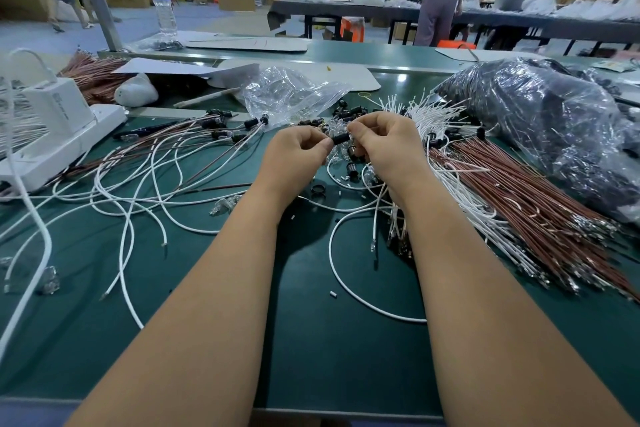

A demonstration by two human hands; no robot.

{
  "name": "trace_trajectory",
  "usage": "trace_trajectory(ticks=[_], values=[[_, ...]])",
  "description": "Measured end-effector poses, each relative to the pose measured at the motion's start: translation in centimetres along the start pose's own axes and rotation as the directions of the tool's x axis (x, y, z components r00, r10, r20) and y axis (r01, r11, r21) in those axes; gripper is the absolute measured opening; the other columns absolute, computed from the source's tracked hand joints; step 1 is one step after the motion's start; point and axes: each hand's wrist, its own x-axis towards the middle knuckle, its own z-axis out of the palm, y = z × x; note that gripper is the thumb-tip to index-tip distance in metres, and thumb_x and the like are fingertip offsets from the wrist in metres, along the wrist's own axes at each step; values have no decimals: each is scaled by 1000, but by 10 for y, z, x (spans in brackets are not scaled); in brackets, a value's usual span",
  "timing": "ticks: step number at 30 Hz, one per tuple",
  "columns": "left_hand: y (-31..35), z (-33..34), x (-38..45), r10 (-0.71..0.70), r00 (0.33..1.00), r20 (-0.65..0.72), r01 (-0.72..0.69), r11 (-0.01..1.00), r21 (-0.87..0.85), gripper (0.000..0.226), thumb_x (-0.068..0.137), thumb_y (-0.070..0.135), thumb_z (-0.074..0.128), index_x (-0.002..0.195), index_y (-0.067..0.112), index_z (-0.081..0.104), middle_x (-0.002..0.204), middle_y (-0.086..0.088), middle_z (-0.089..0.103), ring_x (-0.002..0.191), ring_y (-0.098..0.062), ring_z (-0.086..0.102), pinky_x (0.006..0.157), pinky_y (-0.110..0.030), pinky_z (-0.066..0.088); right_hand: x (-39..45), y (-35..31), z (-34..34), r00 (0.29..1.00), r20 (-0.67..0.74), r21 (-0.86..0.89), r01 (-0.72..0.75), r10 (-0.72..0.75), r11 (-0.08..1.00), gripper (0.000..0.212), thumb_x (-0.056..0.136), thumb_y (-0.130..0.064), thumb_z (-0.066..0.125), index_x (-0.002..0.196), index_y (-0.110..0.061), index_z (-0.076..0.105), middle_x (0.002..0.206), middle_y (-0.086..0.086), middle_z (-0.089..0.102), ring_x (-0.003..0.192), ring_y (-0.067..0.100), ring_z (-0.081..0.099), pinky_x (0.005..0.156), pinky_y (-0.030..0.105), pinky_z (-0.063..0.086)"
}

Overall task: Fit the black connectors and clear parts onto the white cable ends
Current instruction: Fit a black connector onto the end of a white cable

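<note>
Forearms: two bare forearms reach from the near edge over the bench toward its middle.
Bench: dark green mat strewn with loose wires and small parts.
Black bag: large crinkled plastic bag of dark parts at far right, beside the wire bundles.
Brown wires: thick bundle fanned out on the right, metal terminals at the near ends.
White cable bundle: white cable ends bristling upward just behind the right hand.
Loose white cables: long loops spread over the left half of the mat, several already carrying black connectors at their far ends.
White device: boxy white unit at the left edge.
Clear bag: crumpled transparent bag behind the hands.
Water bottle: upright on the far ledge.
Left hand: fingers curled, thumb and forefinger pinching one end of the black connector.
Right hand: fingers curled, pinching the other end of the same connector.
Black connector: small dark cylinder held between both hands above the parts pile.
Clear parts: small glassy pieces heaped with more black connectors under and behind the hands.
Black ring: lies on the mat just near the left wrist.
</note>
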Motion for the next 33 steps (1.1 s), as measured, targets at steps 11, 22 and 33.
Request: trace_trajectory(ticks=[11,22,33], values=[[1,-1,-1,-23,999,39,25,998,-56,20,92,17,60,72,19,64,59,-1,53,49,-8,40,46,-13,33,0,0,0,998,32,76,-47,44,996,18,94,-12,60,79,-18,66,60,-2,57,56,10,52,56,21,45],[-3,-1,0,112,990,-86,-116,992,-44,7,85,13,70,79,14,71,51,12,49,45,-1,36,48,-13,30,1,2,8,965,48,332,-258,257,907,19,97,-12,57,78,-9,59,61,2,57,46,10,55,53,25,48],[0,2,0,-25,995,-98,9,987,-160,9,87,10,68,78,11,69,61,0,60,57,-8,51,60,-17,43,-2,6,10,967,102,472,-254,234,844,17,95,-9,57,78,-7,57,52,-2,61,45,11,59,48,23,50]])
